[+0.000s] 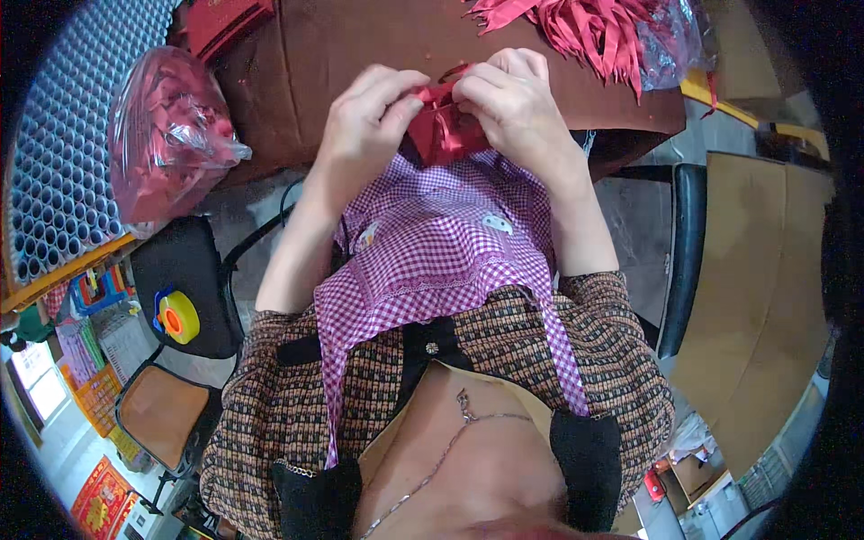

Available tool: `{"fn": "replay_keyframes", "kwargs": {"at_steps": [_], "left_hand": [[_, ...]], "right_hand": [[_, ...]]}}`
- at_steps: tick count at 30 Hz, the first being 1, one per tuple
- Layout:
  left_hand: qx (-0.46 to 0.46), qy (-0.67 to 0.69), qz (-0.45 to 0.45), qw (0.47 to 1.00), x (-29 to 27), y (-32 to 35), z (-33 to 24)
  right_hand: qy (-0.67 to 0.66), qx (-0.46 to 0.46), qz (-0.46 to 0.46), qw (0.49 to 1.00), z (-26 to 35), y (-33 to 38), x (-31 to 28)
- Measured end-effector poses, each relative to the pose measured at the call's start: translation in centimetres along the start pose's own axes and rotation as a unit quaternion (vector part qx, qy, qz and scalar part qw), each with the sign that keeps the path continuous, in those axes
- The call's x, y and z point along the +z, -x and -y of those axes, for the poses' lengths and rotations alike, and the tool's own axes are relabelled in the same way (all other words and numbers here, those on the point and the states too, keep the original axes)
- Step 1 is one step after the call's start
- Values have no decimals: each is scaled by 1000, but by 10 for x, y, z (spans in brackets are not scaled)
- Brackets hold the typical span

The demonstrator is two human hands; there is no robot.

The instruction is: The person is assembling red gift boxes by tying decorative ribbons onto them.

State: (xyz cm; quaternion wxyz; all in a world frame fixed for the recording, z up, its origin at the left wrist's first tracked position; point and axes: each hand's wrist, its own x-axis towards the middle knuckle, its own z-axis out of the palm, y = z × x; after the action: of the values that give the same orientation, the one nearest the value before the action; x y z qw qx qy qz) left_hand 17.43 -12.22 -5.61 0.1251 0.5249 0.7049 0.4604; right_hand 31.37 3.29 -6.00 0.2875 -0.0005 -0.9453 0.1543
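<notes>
Between my two hands is a small shiny red box or bag [443, 135], held at the near edge of the brown-covered table. My left hand [373, 108] pinches red ribbon or the rim at its upper left, thumb and forefinger together. On the upper right side, my right hand [517, 99] has its fingers curled closed on the same rim and ribbon. A dark loop shows above the rim, near my right fingers. The exact kind of the red thing is partly hidden by my fingers.
A pile of red ribbons [585, 36] lies on the brown tablecloth [360, 31] at the far right. A clear plastic bag of red items [175, 130] sits left, beside a rack of tubes [63, 135]. A yellow tape roll [178, 317] rests on a black chair [180, 261].
</notes>
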Motion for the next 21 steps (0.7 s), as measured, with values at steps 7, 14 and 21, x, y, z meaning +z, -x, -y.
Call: {"fn": "replay_keyframes", "kwargs": {"at_steps": [7, 14, 21], "left_hand": [[122, -123, 167, 971, -11, -16, 7], [102, 2, 310, 945, -16, -35, 23], [42, 8, 337, 941, -10, -29, 19]], "right_hand": [[-8, -6, 2, 1000, 4, -1, -4], [-59, -26, 10, 998, -6, -3, -2], [-80, -38, 49, 995, -6, -1, -6]]}}
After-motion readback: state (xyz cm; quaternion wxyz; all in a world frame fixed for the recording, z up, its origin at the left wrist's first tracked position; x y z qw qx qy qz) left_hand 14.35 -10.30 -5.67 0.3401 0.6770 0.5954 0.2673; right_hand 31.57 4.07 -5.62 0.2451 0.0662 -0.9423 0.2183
